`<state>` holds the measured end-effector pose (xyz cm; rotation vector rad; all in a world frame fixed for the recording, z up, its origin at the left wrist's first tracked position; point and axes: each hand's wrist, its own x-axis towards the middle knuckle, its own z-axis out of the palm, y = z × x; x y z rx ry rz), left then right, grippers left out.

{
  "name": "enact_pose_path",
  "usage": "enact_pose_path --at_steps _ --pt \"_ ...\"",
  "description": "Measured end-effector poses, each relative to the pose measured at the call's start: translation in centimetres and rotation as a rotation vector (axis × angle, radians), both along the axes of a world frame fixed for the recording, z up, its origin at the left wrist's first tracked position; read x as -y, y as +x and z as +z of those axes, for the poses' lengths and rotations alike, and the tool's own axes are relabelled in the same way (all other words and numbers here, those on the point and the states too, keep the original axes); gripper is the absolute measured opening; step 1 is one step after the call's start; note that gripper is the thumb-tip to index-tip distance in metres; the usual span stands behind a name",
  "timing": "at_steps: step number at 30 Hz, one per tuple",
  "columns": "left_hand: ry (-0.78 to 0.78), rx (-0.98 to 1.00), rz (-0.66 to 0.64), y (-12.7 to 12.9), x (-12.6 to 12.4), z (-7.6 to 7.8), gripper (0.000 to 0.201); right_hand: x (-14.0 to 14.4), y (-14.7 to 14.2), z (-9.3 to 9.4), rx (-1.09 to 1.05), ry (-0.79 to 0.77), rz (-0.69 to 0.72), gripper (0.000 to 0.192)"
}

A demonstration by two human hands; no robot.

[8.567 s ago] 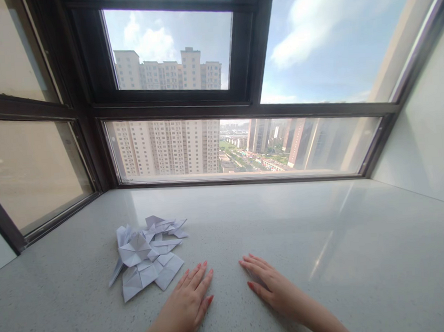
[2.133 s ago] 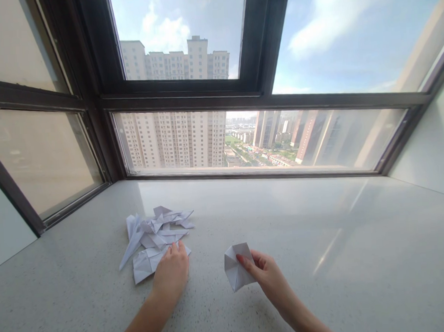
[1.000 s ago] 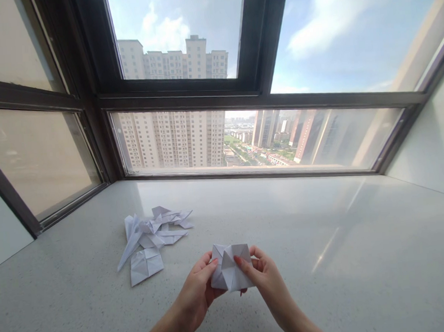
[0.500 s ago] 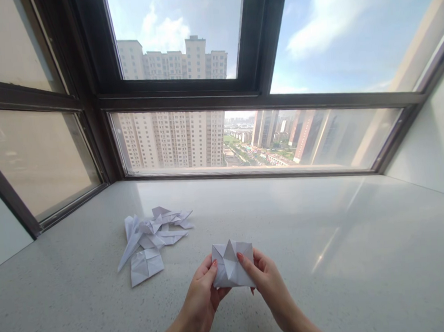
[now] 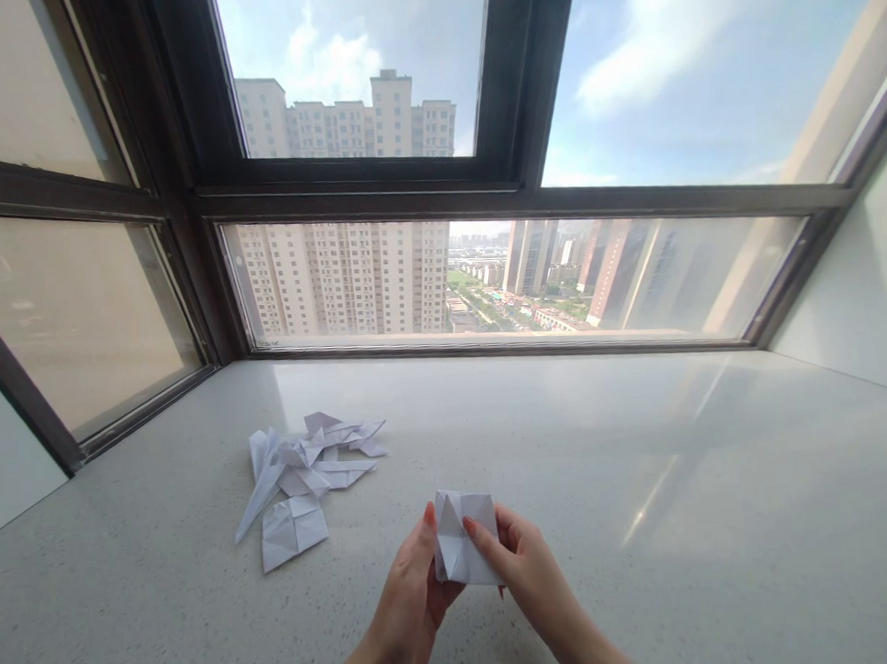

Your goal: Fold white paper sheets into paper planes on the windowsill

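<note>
Folded paper (image 5: 465, 541) sits pinched between both hands, left hand (image 5: 413, 599) and right hand (image 5: 522, 568), fingers closed on its sides so the creases face up; more folded papers (image 5: 302, 481) lie on the tabletop (image 5: 650, 520).

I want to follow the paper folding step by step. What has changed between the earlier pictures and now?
Both hands lay flat on the speckled grey counter at first. The right hand picked one folded white paper piece from the pile, then the left hand joined; together they now hold it, pressed narrower. The pile of folded white papers is one piece smaller, otherwise unmoved.
</note>
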<state>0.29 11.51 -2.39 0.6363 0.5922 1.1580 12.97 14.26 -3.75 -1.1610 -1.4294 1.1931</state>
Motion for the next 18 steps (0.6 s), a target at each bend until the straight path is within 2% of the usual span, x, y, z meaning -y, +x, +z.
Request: enact_pose_path --at_steps 4,8,15,18 --pt "0.065 -0.082 0.007 0.28 0.08 0.17 0.036 0.06 -0.09 -0.09 0.031 0.057 -0.028 0.036" --pt "0.005 -0.168 0.067 0.29 -0.02 0.04 0.038 0.26 -0.20 -0.22 0.090 0.097 -0.028 0.033" --pt "-0.020 -0.156 0.109 0.23 0.03 0.26 0.040 0.37 -0.15 -0.68 0.152 0.117 -0.094 0.029" --pt "-0.011 -0.150 0.113 0.23 -0.02 0.37 0.043 0.07 -0.02 -0.84 0.153 0.136 -0.173 0.035"
